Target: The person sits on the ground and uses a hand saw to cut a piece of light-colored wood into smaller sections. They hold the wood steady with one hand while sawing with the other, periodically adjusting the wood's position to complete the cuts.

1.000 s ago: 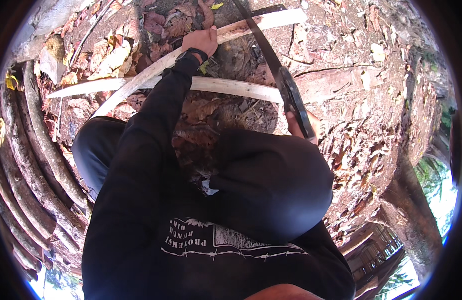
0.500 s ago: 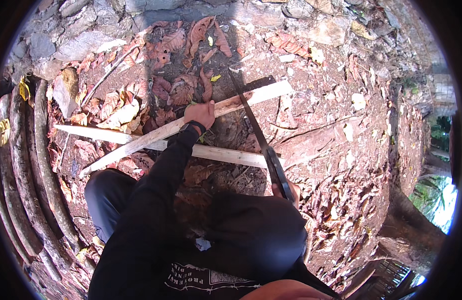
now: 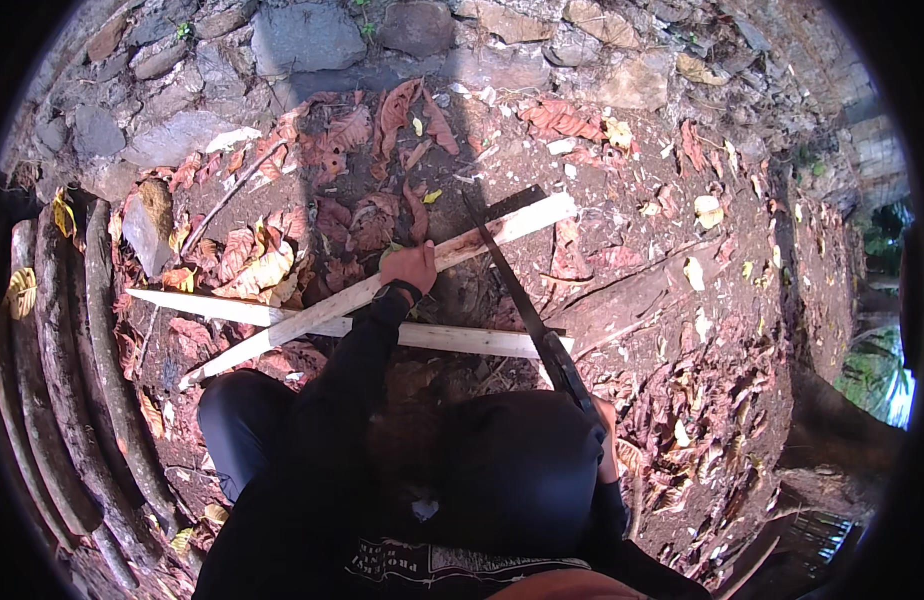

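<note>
Crouching: I am low over bare earth, my knees in dark trousers filling the lower middle of the view.
Left hand: my left hand (image 3: pixel 410 266) is closed down on the long pale wooden strip (image 3: pixel 382 285), gripping it near its middle, arm stretched forward in a black sleeve.
Long strip: it runs slantwise from lower left to upper right, its far end near a scatter of red leaves.
Second strip: a second pale wooden strip (image 3: pixel 452 338) lies flatter on the ground, passing under the first one and crossing it just left of my wrist.
Right hand: my right hand (image 3: pixel 604 425) is wrapped around the handle of the handsaw (image 3: pixel 522 300), down beside my right knee; most of the hand is hidden behind the knee.
Saw blade: the dark blade reaches away from me and meets the long strip near its upper right end, lying across it.
Hands: well apart, each clamped on its own thing.
Ground: dry leaves (image 3: pixel 252 265), brown and reddish, lie thick to the left and beyond the wood.
Stones: grey stones (image 3: pixel 302 40) line the far edge.
Left edge: weathered round poles (image 3: pixel 52 360) lie side by side.
</note>
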A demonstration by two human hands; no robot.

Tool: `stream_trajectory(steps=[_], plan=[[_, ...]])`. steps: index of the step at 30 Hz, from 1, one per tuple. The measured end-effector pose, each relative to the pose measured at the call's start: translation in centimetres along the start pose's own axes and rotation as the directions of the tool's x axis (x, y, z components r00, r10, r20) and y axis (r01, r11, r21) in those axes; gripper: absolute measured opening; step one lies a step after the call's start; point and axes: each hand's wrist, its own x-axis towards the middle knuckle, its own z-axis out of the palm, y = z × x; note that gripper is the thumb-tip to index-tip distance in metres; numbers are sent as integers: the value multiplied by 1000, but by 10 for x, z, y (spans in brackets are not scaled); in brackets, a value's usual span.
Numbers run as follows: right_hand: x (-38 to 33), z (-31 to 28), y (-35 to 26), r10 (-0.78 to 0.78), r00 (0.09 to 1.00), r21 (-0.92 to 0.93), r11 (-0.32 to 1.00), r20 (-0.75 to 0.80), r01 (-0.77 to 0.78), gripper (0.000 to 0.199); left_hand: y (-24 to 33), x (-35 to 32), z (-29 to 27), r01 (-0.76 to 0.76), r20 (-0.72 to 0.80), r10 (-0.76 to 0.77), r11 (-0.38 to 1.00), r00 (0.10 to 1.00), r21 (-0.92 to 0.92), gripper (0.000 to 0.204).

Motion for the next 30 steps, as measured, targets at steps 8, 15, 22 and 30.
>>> stream_trajectory(steps=[8, 15, 22, 30], plan=[[40, 67, 6, -4, 981, -37, 999, -195, -3, 20, -7, 5, -5, 49, 73, -49, 999, 996, -2, 61], [-30, -8, 16, 0, 999, 103, 995, 37, -4, 8, 5, -10, -12, 29, 82, -31, 999, 996, 35, 60], [56, 79, 31, -46, 997, 162, 985, -60, 55, 18, 12, -14, -9, 12, 69, -15, 999, 998, 47, 59], [-19, 13, 38, 131, 990, 443, 886, 49, -139, 14, 1, -15, -6, 25, 0, -25, 999, 1000, 46, 59]])
